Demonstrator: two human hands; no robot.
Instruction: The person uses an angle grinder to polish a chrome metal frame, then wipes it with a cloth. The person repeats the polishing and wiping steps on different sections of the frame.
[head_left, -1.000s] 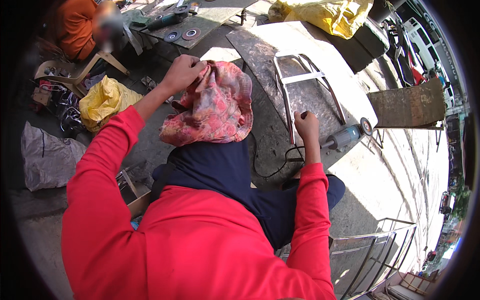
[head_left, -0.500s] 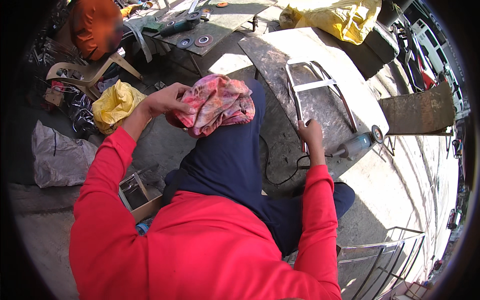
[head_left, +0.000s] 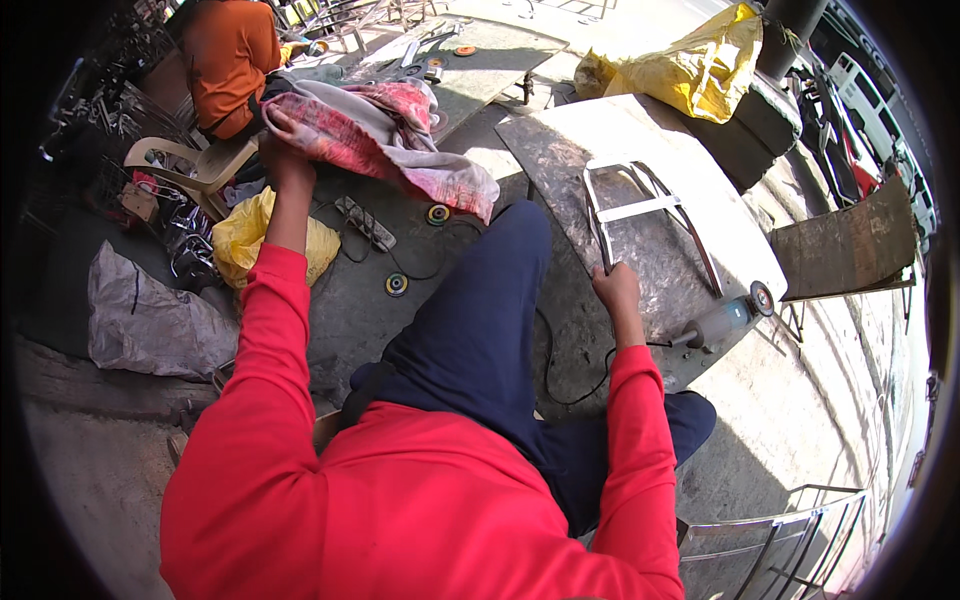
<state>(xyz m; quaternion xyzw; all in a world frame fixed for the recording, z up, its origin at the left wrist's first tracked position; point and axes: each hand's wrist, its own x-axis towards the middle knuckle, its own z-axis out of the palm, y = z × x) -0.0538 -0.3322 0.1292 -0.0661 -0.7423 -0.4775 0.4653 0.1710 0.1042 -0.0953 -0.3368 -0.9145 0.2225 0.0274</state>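
Observation:
My left hand [head_left: 287,166] is raised ahead of me on the left, closed on a pink, red and pale grey patterned cloth [head_left: 345,135]. The cloth hangs out to the right, spread and partly in the air. On my right, my right hand [head_left: 617,290] grips the near end of a metal frame [head_left: 638,209] with a pale crossbar. This frame rests on a worn, stained board tabletop [head_left: 545,135]. Close to the right hand lies an angle grinder [head_left: 725,318] with its disc at the far right end and a black cord trailing from it.
A yellow sack [head_left: 690,60] lies beyond the board. Left of my knee are a yellow bag [head_left: 322,245], a white sack [head_left: 150,315], a power strip [head_left: 366,222] and grinding discs [head_left: 397,285] on the floor. A person in orange [head_left: 232,60] is beside a plastic chair [head_left: 165,155].
My left hand has swung forward and left, and the bunched cloth has opened out. The right hand stays on the metal frame. The view has shifted slightly.

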